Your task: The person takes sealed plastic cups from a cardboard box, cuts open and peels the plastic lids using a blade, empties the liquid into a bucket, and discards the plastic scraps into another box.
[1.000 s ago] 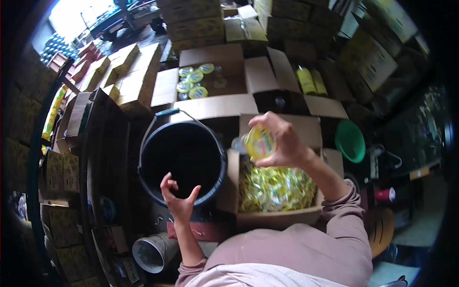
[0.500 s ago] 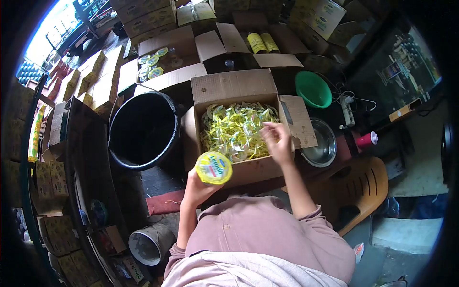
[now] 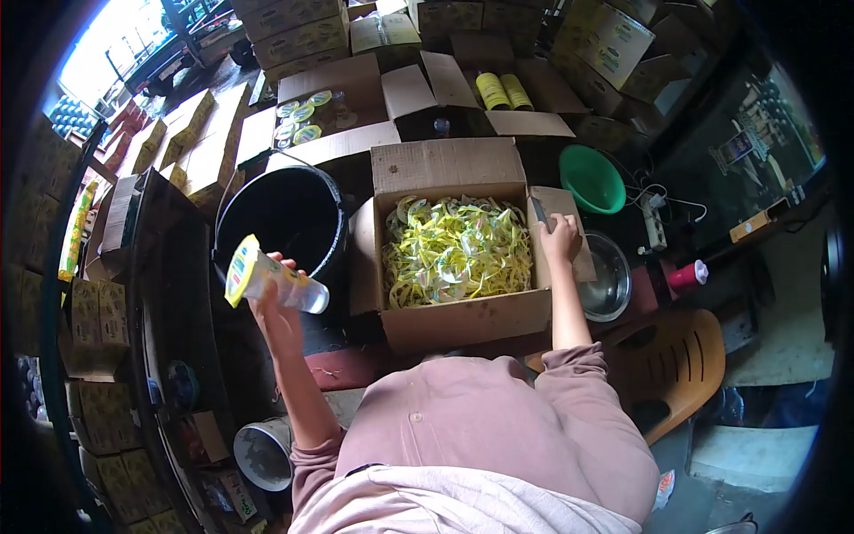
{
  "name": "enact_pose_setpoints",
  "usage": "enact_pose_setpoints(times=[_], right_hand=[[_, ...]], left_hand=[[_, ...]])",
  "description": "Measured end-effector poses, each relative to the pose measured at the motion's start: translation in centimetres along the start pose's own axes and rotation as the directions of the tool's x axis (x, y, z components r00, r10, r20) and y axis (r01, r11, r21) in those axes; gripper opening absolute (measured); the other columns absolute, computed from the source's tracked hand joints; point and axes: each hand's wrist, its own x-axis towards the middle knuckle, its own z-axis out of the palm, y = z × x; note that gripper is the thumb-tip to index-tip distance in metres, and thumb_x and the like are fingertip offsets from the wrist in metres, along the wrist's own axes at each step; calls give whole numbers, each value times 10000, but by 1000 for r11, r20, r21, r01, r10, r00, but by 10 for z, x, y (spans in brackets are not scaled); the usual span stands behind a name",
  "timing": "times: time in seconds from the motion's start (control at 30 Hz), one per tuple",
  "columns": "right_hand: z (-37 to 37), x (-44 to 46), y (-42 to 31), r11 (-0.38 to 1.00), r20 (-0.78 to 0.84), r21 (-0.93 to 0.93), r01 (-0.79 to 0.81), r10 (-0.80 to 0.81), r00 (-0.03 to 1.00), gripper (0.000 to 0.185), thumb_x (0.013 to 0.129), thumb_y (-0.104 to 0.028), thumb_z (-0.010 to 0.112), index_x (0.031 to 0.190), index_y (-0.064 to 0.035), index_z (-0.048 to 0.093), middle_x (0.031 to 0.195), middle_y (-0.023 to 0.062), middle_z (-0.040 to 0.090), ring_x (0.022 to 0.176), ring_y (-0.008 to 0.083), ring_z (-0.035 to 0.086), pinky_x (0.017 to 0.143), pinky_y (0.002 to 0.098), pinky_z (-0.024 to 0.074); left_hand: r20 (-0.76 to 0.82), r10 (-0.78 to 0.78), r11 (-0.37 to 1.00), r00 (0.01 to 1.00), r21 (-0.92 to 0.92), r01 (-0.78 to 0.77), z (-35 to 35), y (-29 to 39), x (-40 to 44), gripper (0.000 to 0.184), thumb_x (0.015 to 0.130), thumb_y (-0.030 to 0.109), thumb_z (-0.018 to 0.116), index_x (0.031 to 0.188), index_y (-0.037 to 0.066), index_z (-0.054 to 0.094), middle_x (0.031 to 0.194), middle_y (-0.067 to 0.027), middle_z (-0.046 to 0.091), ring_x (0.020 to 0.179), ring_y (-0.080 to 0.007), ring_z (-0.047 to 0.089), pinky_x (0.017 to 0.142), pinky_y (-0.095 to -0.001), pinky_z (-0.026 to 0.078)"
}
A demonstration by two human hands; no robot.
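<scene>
My left hand is closed around a clear plastic cup with a printed yellow film lid. The cup lies on its side, lid to the left, in front of the black bucket's near rim. My right hand is closed on a slim dark tool that looks like a knife, over the right flap of the cardboard box. A heap of yellow and clear plastic film strips fills this box between my hands.
A green bowl and a metal bowl stand to the right, near a power strip. Behind are open cartons with lidded cups and yellow rolls. An orange chair is at the right, a white bucket below left.
My left hand has carried the cup left toward the black bucket and tipped it sideways. My right hand has moved from above the strips to the right flap and closed on the knife.
</scene>
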Motion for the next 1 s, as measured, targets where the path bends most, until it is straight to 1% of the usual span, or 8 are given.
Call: enact_pose_setpoints(times=[0.27,0.53,0.63,0.73,0.77,0.83,0.9,1.0], right_hand=[[20,7,2,986,142,-91,-140,152,978,149,695,-267,667,730,-122,670,877,62,593,830,272,576,702,421,454],[37,24,20,903,242,142,-405,364,899,197,608,-256,725,677,-83,662,677,67,649,666,183,628,630,308,482],[42,29,18,797,119,469,-381,371,921,134,652,-162,725,692,-62,644,666,12,628,626,132,593,553,260,456],[43,40,-26,-15,356,924,-382,403,843,222,693,-106,716,886,-80,610,755,-9,609,566,72,527,480,223,369],[11,35,-70,-85,447,891,-445,330,832,331,659,-116,723,967,-123,604,831,-9,626,695,109,554,616,224,385],[-16,23,-145,65,450,875,-480,258,855,286,668,-161,722,941,-159,637,848,-22,630,695,89,552,586,177,329],[-19,4,-198,-104,467,875,-473,-84,880,174,715,-81,694,884,-104,660,814,10,636,700,81,567,608,196,407],[-28,-25,-269,23,359,927,-375,-348,866,191,731,-46,676,920,-60,655,791,29,644,695,77,561,611,195,422]], left_hand=[[12,348,721,938,636,-275,-43,-43,87,298,790,109,634,1028,-23,511,929,-85,579,845,-126,552,764,-257,429],[82,139,619,987,771,-151,-55,-67,94,397,675,90,729,992,-8,512,901,-96,608,810,-168,598,751,-271,460],[105,111,556,988,818,-150,-49,-63,91,373,676,76,719,979,-11,520,892,-95,616,803,-171,605,742,-271,464],[130,164,537,978,820,-199,-49,-62,91,273,681,71,705,911,-20,589,856,-84,640,779,-156,614,713,-267,464],[124,145,529,982,828,-183,-50,-64,91,245,684,74,703,890,-22,612,843,-78,647,765,-146,616,700,-266,464],[103,125,530,987,834,-154,-55,-68,93,219,681,70,694,868,-23,626,840,-78,653,766,-149,625,687,-264,470],[113,134,521,985,837,-167,-53,-66,91,229,679,70,694,877,-23,625,850,-76,653,773,-146,624,688,-262,472],[137,36,596,990,792,-131,-49,-61,89,292,657,28,688,927,-11,585,867,-78,643,788,-131,613,715,-262,480]])
